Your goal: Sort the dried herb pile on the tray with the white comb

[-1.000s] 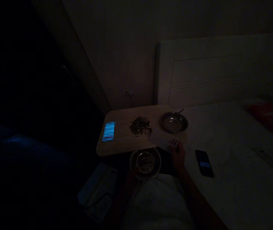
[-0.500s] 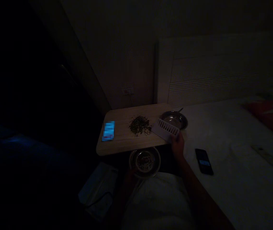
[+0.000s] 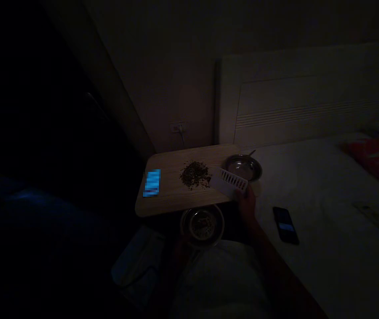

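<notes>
My right hand (image 3: 247,204) is closed on the near right end of a white slotted plastic piece (image 3: 224,182), like a small basket or tray. Its far left end rests by a heap of small dark seed-like bits (image 3: 194,174) on the wooden tabletop (image 3: 163,205). Below the table's front edge, my left hand (image 3: 183,246) grips the lower left rim of a metal bowl (image 3: 222,226), though its fingers are dim in the dark. Some dark bits lie inside that bowl. A second metal bowl (image 3: 254,168), with a handle sticking up, stands at the table's right end, partly behind the slotted piece.
A lit phone-like screen (image 3: 152,182), pixelated, lies on the table's left side. On the white bed (image 3: 325,257) are a dark phone (image 3: 285,225) and a red cloth (image 3: 375,159). A wall socket (image 3: 177,127) holds a plug. The room is very dark.
The view has shifted slightly. The slotted piece has moved a little left relative to the table, toward the heap. Both hands keep their grips.
</notes>
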{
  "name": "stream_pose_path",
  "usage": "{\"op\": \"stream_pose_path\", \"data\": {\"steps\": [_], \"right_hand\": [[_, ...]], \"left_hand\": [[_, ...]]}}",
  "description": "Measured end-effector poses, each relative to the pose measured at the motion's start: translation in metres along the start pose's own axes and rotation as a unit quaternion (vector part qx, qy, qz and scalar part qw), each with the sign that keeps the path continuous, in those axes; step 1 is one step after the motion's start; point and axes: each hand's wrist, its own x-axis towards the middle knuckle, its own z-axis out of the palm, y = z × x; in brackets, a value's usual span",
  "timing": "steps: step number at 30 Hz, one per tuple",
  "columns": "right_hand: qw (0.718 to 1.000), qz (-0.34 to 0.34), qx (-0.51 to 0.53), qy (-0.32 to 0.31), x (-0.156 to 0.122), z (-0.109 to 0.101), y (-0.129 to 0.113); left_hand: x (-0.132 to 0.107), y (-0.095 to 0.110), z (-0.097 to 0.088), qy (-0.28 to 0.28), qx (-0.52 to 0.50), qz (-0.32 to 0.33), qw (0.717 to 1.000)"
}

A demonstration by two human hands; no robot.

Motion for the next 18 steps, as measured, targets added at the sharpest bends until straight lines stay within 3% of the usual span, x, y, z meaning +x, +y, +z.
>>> {"op": "stream_pose_path", "data": {"steps": [7, 14, 18], "right_hand": [[1.000, 0.002, 0.007, -0.013, -0.001, 0.001, 0.000], [1.000, -0.002, 0.008, -0.019, -0.003, -0.001, 0.004], [1.000, 0.007, 0.012, -0.012, -0.004, -0.002, 0.004]], "left_hand": [[-0.001, -0.001, -0.006, -0.020, 0.045, -0.006, 0.999], [0.001, -0.006, -0.017, 0.025, 0.053, 0.031, 0.998], [0.009, -0.013, -0.023, 0.030, 0.047, 0.019, 0.998]]}}
